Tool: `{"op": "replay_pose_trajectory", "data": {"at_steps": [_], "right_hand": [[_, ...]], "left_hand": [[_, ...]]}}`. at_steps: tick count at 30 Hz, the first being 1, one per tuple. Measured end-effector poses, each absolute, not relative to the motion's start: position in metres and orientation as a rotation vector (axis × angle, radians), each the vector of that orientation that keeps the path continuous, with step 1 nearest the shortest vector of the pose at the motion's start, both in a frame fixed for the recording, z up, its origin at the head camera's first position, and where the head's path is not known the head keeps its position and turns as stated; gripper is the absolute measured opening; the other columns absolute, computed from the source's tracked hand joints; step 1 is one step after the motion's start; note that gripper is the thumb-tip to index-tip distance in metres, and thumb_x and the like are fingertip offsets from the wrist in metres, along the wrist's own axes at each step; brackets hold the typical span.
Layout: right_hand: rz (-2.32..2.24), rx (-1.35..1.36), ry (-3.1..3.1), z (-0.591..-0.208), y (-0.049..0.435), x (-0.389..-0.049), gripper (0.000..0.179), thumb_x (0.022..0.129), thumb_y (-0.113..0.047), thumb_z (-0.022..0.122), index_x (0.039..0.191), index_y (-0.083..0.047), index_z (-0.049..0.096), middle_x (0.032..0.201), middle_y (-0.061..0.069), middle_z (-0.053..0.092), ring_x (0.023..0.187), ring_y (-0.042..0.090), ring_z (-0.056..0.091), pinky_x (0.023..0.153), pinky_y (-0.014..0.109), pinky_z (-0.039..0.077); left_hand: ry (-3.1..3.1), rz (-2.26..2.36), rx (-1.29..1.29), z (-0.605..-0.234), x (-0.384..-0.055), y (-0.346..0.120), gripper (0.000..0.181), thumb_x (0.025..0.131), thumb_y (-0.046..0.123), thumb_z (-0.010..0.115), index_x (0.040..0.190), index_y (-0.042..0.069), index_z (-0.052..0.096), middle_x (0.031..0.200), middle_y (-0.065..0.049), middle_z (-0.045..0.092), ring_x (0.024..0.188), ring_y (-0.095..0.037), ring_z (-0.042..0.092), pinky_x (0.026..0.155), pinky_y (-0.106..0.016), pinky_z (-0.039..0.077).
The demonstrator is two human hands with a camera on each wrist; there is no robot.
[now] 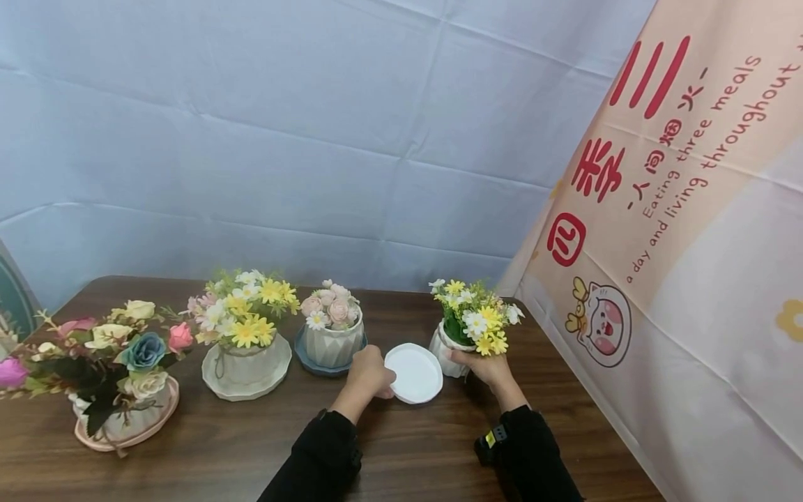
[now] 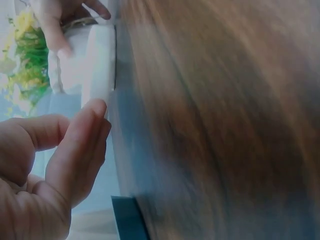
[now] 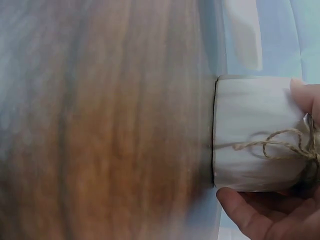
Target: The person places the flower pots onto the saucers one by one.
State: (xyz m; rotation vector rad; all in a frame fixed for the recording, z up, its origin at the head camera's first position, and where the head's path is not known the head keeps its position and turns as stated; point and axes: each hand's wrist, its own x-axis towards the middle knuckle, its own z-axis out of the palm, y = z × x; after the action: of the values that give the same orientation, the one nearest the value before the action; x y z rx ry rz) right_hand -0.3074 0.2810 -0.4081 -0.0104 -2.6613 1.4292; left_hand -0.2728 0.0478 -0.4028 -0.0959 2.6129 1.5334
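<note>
My left hand [image 1: 369, 373] is at the left edge of a small white saucer [image 1: 414, 374], fingertips pinching its rim. In the left wrist view the saucer [image 2: 100, 60] shows edge-on, low over the tabletop. My right hand [image 1: 492, 369] grips a white flowerpot [image 1: 441, 355] of yellow and white daisies [image 1: 477, 317], just right of the saucer. The right wrist view shows the thumb and fingers around the pot [image 3: 255, 132], which has a twine bow [image 3: 282, 145] near its top. Its base is at the table surface; whether it touches cannot be told.
To the left stand a pot of pale pink roses [image 1: 332, 341] on a blue saucer [image 1: 307, 359], a daisy pot [image 1: 245, 362] on a white saucer [image 1: 213, 380], and mixed roses [image 1: 125, 348] on a pink saucer [image 1: 172, 411]. Printed cloth [image 1: 690, 279] hangs at the right of the wooden table [image 1: 219, 460].
</note>
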Motion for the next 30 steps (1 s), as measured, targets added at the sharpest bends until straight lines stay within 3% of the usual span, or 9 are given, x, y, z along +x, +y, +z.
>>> {"op": "replay_pose_trajectory", "data": {"at_steps": [13,17,24,30], "right_hand": [[1.454,-0.013,-2.712,-0.403,0.282,-0.307,0.1,0.071,-0.027,0.081,0.145,-0.004,0.018,0.143,0.019,0.028,0.129,0.034,0.029,0.105,0.049,0.025],[1.449,-0.01,-2.723,-0.402,0.282,-0.307,0.099,0.072,-0.026,0.08,0.145,-0.003,0.018,0.143,0.02,0.027,0.129,0.035,0.028,0.105,0.049,0.025],[1.458,0.034,-2.722,-0.402,0.281,-0.308,0.095,0.073,-0.023,0.08,0.145,-0.004,0.02,0.142,0.019,0.03,0.128,0.035,0.03,0.104,0.05,0.026],[1.453,0.033,-2.713,-0.401,0.282,-0.307,0.092,0.073,-0.022,0.08,0.143,-0.004,0.023,0.14,0.019,0.032,0.127,0.035,0.032,0.104,0.05,0.027]], "left_hand": [[2.601,1.544,-0.28,-0.406,-0.281,0.042,0.032,0.076,-0.008,0.062,0.106,-0.015,0.053,0.085,-0.027,0.055,0.044,-0.018,0.061,0.041,-0.022,0.05],[2.605,1.542,-0.307,-0.409,-0.284,0.041,0.035,0.077,-0.01,0.06,0.11,-0.016,0.05,0.085,-0.027,0.056,0.045,-0.018,0.061,0.042,-0.022,0.05],[2.639,1.499,-0.321,-0.413,-0.287,0.042,0.029,0.077,-0.011,0.06,0.104,-0.015,0.054,0.085,-0.029,0.056,0.043,-0.017,0.06,0.04,-0.022,0.049],[2.576,1.553,-0.351,-0.413,-0.29,0.043,0.028,0.076,-0.013,0.06,0.103,-0.017,0.054,0.07,-0.022,0.056,0.041,-0.018,0.06,0.039,-0.022,0.049]]}}
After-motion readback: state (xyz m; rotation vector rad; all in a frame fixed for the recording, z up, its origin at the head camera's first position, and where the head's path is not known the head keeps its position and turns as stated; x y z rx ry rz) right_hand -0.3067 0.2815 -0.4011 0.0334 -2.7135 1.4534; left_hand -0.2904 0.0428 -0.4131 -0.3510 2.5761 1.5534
